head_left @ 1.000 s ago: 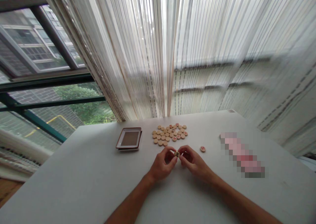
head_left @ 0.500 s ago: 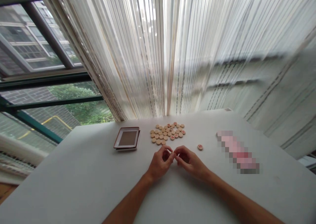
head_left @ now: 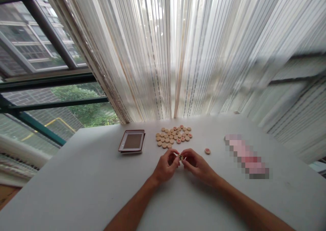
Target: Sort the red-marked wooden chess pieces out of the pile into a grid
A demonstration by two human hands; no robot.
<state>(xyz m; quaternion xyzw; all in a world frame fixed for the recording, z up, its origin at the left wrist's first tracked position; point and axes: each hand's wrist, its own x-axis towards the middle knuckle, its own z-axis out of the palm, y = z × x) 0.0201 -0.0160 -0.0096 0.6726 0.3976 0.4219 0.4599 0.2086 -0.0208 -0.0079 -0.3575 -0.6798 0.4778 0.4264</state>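
Head view: left hand (head_left: 165, 165) and right hand (head_left: 197, 164) jointly pinch one round game piece (head_left: 180, 156) between their fingertips. Piece cluster (head_left: 173, 136) lies just beyond; single piece (head_left: 207, 151) right of the right hand; tray (head_left: 132, 141) beyond-left.

Bare table (head_left: 76, 190) lay open on the near side and to the left of the left hand (head_left: 165, 165) and right hand (head_left: 197, 163). Ahead, a cluster of round pieces (head_left: 174, 136) barred the way to the curtain (head_left: 178, 54), a shallow box (head_left: 131, 141) beside it on the left. A lone piece (head_left: 207, 151) sat near the right hand; a blurred patch (head_left: 246, 154), possibly a packet, lay farther right.
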